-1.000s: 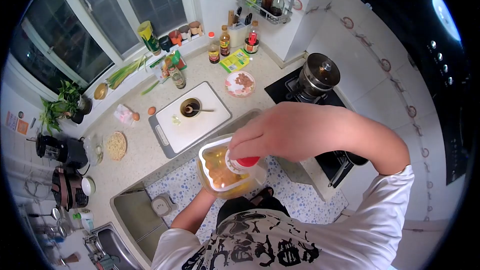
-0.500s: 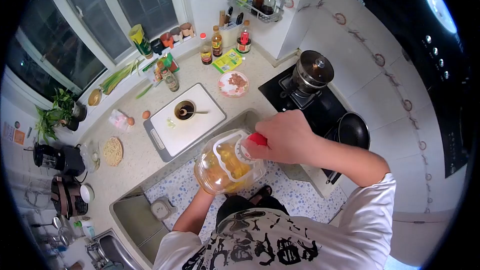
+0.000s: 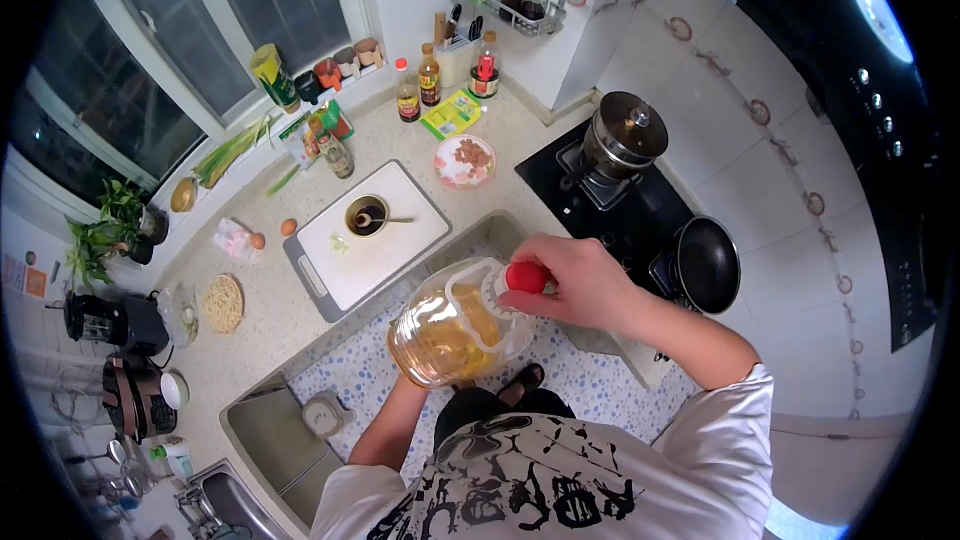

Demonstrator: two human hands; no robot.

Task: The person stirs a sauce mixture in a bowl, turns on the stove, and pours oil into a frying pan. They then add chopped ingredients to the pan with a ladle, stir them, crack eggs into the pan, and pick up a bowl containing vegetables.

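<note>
A large clear plastic oil jug (image 3: 425, 340) with yellow oil inside is held tilted in front of my body, above the floor by the counter edge. My right hand (image 3: 580, 280) has its fingers closed on the jug's red cap (image 3: 526, 278), at the neck. The jug's pale loop handle (image 3: 462, 308) stands free of both hands. My left hand (image 3: 412, 380) supports the jug from below; its fingers are hidden behind the jug. On the counter, a white cutting board (image 3: 400, 258) bears a bowl (image 3: 353, 210) of dark sauce with a spoon in it.
To the right, a lidded pot (image 3: 625, 145) and a black frying pan (image 3: 708, 265) sit on the black stove (image 3: 640, 230). A plate of meat pieces (image 3: 450, 175), sauce bottles (image 3: 407, 95), eggs (image 3: 289, 227) and noodles (image 3: 223, 303) are on the counter.
My right hand has shifted slightly and turned on the cap, so more of the red cap shows. The jug has tilted a little, and my left hand stays under it.
</note>
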